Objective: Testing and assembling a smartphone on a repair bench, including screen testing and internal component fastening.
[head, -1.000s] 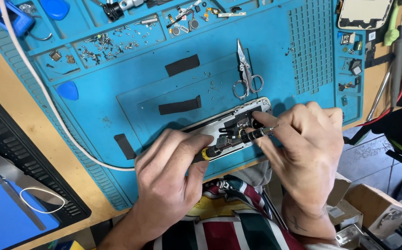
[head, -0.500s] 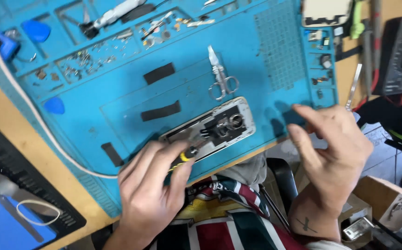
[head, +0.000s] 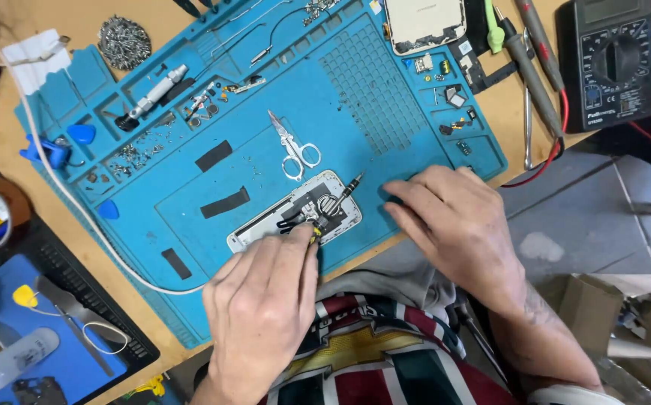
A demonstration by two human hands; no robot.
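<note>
my left hand pinching screwdriver over opened phone | my right hand flat, fingers spread, empty, on blue mat

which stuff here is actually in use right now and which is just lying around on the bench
In use:
- opened phone on the blue mat
- screwdriver, held by the left hand
- right hand, resting flat on the mat beside the phone

Lying about:
- small scissors
- multimeter with its probes
- white cable
- pile of screws
</note>
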